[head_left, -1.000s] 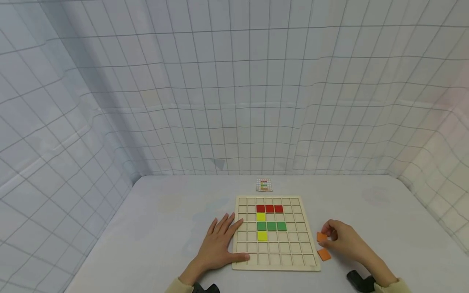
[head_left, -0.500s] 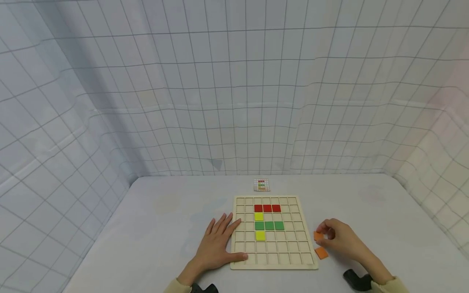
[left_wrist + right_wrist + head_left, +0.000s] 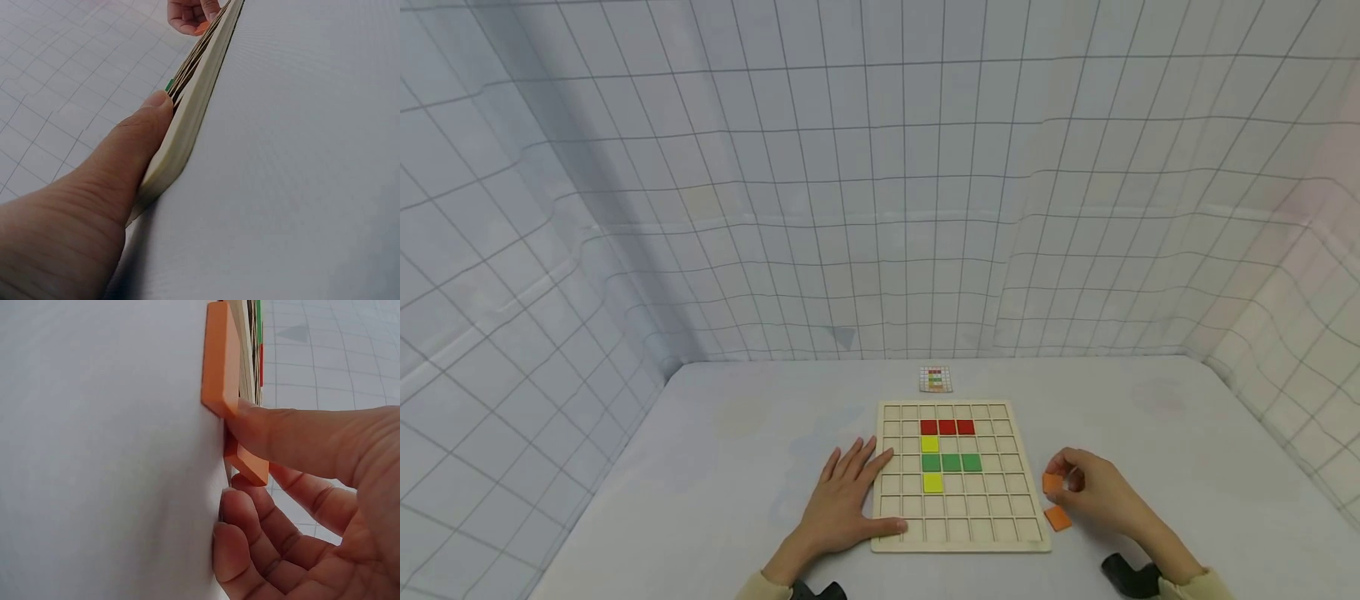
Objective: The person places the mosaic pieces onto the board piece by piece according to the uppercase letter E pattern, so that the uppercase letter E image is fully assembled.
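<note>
A pale wooden grid board (image 3: 962, 542) lies flat on the table, with red tiles (image 3: 947, 427), green tiles (image 3: 951, 462) and yellow tiles (image 3: 932, 483) in some of its squares. My left hand (image 3: 847, 504) rests at the board's left edge with fingers spread, its thumb (image 3: 134, 134) lying over the rim. To the right of the board, my right hand (image 3: 1093, 490) pinches an orange square tile (image 3: 250, 464) between thumb and fingers, low at the table. A second orange tile (image 3: 1058, 518) lies just nearer than it, beside the board's right edge.
A small card (image 3: 936, 379) printted with a coloured grid lies behind the board. White cloth walls (image 3: 880, 208) with dark grid lines rise around the white table (image 3: 722, 467). Black wrist mounts (image 3: 1131, 575) sit below the hands.
The head view has shifted slightly, moving everything a little to the left in it. The right hand's tile is tilted a little more upright; the left hand stays put.
</note>
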Demonstrator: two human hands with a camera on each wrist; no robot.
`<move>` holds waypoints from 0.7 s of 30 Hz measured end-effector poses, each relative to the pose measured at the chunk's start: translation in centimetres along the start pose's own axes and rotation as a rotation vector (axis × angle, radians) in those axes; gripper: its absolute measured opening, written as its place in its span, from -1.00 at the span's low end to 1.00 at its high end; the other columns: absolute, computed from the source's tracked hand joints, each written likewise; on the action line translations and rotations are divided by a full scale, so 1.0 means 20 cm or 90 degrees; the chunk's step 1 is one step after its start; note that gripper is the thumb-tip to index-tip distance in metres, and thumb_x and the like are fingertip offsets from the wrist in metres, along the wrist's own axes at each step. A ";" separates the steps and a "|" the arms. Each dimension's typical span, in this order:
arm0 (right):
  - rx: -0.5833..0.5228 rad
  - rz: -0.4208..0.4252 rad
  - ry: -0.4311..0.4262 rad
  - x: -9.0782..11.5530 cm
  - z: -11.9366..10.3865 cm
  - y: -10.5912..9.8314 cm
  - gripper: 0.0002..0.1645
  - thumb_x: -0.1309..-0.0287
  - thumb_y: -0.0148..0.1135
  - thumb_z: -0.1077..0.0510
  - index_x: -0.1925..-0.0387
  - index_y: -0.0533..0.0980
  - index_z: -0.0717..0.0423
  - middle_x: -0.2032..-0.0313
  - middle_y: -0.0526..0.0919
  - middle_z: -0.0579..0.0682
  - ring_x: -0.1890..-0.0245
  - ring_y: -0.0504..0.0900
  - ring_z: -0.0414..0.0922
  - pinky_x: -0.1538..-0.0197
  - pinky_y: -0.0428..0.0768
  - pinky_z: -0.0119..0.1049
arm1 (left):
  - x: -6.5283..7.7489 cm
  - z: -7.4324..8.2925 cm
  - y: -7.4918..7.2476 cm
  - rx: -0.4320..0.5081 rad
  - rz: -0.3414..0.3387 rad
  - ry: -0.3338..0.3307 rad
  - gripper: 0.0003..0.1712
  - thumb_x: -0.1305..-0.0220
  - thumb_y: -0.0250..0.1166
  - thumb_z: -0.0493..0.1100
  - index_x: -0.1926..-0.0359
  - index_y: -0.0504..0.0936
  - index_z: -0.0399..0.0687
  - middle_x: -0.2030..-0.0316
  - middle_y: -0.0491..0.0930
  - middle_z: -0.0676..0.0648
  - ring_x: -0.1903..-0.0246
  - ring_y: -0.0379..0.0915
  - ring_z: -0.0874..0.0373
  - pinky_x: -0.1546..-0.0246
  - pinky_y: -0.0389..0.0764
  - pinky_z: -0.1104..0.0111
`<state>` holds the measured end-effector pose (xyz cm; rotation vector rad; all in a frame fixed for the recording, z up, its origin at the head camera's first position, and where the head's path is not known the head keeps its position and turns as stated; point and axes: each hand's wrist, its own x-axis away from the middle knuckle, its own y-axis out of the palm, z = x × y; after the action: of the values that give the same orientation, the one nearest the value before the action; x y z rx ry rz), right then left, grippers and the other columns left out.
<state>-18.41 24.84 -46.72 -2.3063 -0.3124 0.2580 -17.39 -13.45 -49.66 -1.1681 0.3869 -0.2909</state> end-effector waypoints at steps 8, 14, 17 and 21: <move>0.001 0.000 -0.005 -0.01 -0.01 0.01 -0.71 0.05 0.45 0.22 0.32 0.48 0.06 0.42 0.51 -0.16 0.50 0.43 -0.28 0.45 0.46 -0.39 | 0.00 0.00 -0.01 0.005 0.006 0.004 0.14 0.05 0.07 0.62 -0.45 0.16 0.12 -0.43 0.02 -0.10 -0.42 -0.21 -0.05 -0.33 -0.25 -0.03; 0.000 0.026 -0.002 -0.01 -0.06 0.03 -0.76 0.01 0.42 0.25 0.37 0.48 0.02 0.47 0.50 -0.19 0.54 0.42 -0.29 0.50 0.44 -0.41 | 0.01 0.00 -0.01 0.008 0.007 0.003 0.15 0.06 0.08 0.62 -0.45 0.15 0.13 -0.44 0.01 -0.09 -0.42 -0.23 -0.04 -0.33 -0.26 -0.01; -0.005 0.058 -0.004 -0.01 -0.09 0.05 -0.78 0.00 0.41 0.29 0.38 0.50 0.02 0.48 0.49 -0.19 0.57 0.40 -0.29 0.53 0.42 -0.42 | 0.00 0.00 0.00 0.009 0.010 0.007 0.15 0.06 0.09 0.62 -0.45 0.16 0.12 -0.43 0.02 -0.10 -0.42 -0.21 -0.05 -0.33 -0.24 -0.03; -0.030 0.101 -0.049 0.00 -0.14 0.10 -0.74 0.03 0.40 0.38 0.38 0.52 0.03 0.48 0.46 -0.18 0.56 0.39 -0.30 0.54 0.44 -0.43 | 0.00 0.00 0.00 0.006 0.009 0.008 0.15 0.06 0.08 0.63 -0.45 0.15 0.12 -0.43 0.02 -0.10 -0.42 -0.22 -0.05 -0.33 -0.24 -0.03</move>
<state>-17.36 21.68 -46.25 -2.3747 -0.1747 0.4239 -17.40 -13.44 -49.64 -1.1544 0.4046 -0.2869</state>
